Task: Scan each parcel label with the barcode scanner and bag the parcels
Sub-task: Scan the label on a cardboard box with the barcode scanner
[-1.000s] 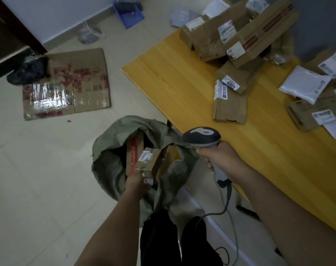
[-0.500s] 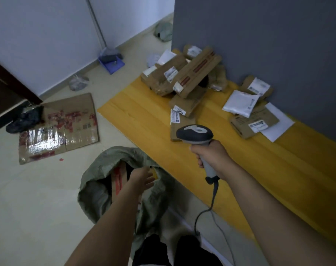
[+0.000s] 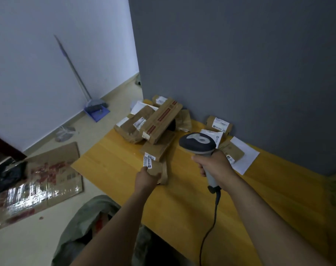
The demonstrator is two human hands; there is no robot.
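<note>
Left hand [image 3: 147, 178] is gripping the nearest small cardboard parcel [image 3: 157, 169], with thumb and fingers curled round its near end. The parcel is lying on the yellow wooden surface [image 3: 113, 166], at the near tip of the pile. Its white label [image 3: 147, 163] is facing up at the far-left corner.

Right hand [image 3: 214, 164] is holding the barcode scanner [image 3: 198, 144], grip wrapped fully round the handle. The scanner head is hovering above the surface, right of the parcel, and its cable [image 3: 211, 223] is trailing off the near edge.

Step in hand, as I am judging it: taking up the next parcel for scanning. Nothing is pointing at the label yet.

Just beyond it, a flat box marked 4003 [image 3: 157, 150] is touching or overlapping my parcel; I cannot tell which. More stacked boxes [image 3: 159, 120] are sitting farther back.

The grey-green sack [image 3: 82, 217] is standing open on the floor, near left, below the surface edge.

The next move is calling for a clean lift clear of the 4003 box. After that, turn the label flat toward the scanner head, or swing the head left over it. Bagging is coming only after the scan.
</note>
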